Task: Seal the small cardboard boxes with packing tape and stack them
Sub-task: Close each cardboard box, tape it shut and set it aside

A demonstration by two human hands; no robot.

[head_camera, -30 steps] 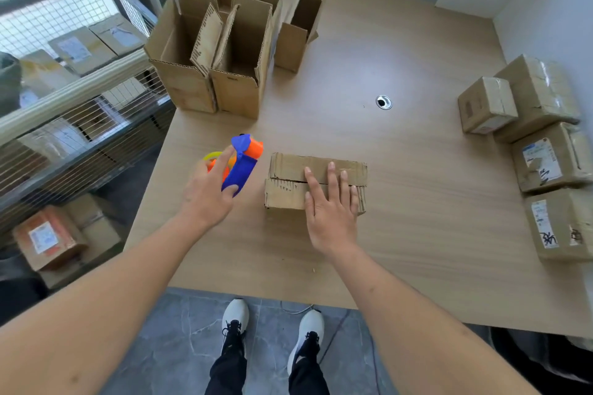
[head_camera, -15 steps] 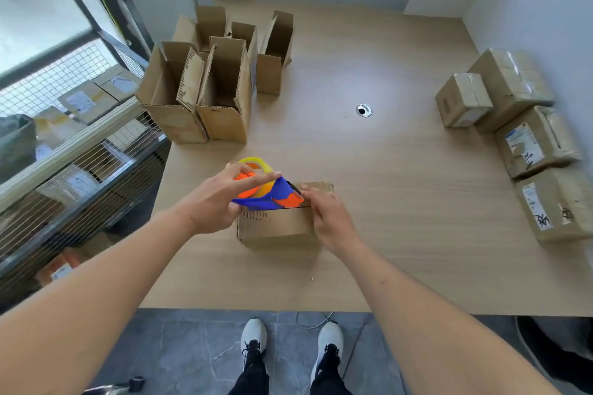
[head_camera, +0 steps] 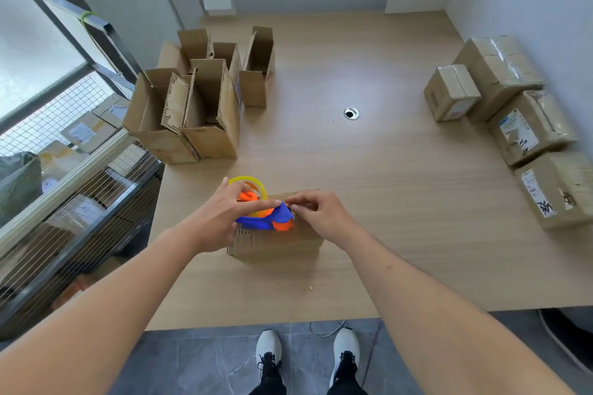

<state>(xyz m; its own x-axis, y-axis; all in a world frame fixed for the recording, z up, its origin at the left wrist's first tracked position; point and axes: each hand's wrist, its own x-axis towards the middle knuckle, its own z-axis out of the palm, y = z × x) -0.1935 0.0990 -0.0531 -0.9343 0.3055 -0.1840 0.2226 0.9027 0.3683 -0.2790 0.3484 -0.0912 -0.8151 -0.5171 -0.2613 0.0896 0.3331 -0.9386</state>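
Note:
A small closed cardboard box [head_camera: 272, 244] sits near the front edge of the wooden table [head_camera: 369, 202]. My left hand [head_camera: 221, 218] grips a blue and orange tape dispenser [head_camera: 266, 218] with a yellow roll, held over the box top. My right hand [head_camera: 317, 215] rests on the box top beside the dispenser's nose, its fingertips pinching at the tape end there. The tape itself is too thin to make out.
Several open empty cardboard boxes [head_camera: 199, 109] stand at the back left of the table. Several taped boxes [head_camera: 513, 112] line the right edge by the wall. A cable hole [head_camera: 351, 113] lies mid-table. A wire rack [head_camera: 64, 170] with parcels stands left.
My left hand swung the dispenser from beside the box to over its top. My right hand went from lying flat on the flaps to pinching at the dispenser's nose.

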